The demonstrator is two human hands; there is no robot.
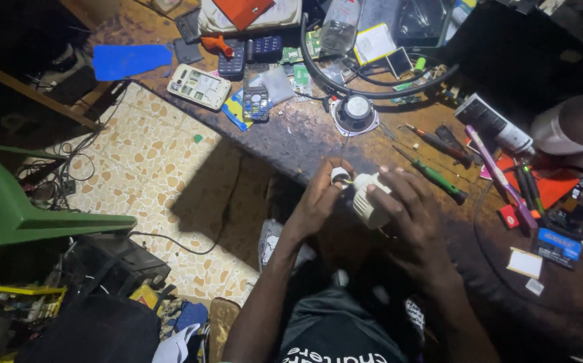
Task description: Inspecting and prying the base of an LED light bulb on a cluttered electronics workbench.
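My right hand (409, 212) grips a white ribbed lamp body (366, 202) just in front of the workbench edge. My left hand (321, 195) pinches a small white cap (339, 175) at the lamp body's left end; a thin wire seems to join the two parts. Both hands hover over my lap, close together. A green-handled screwdriver (439, 180) lies on the bench just beyond my right hand.
The dark workbench (291, 138) carries several old phones (198, 86), a small round speaker (355, 111), a black hose loop (372, 91), a purple toothbrush (500, 178), a white roll (573, 124) and small parts. A green chair (9, 202) and tangled wires sit on the tiled floor at left.
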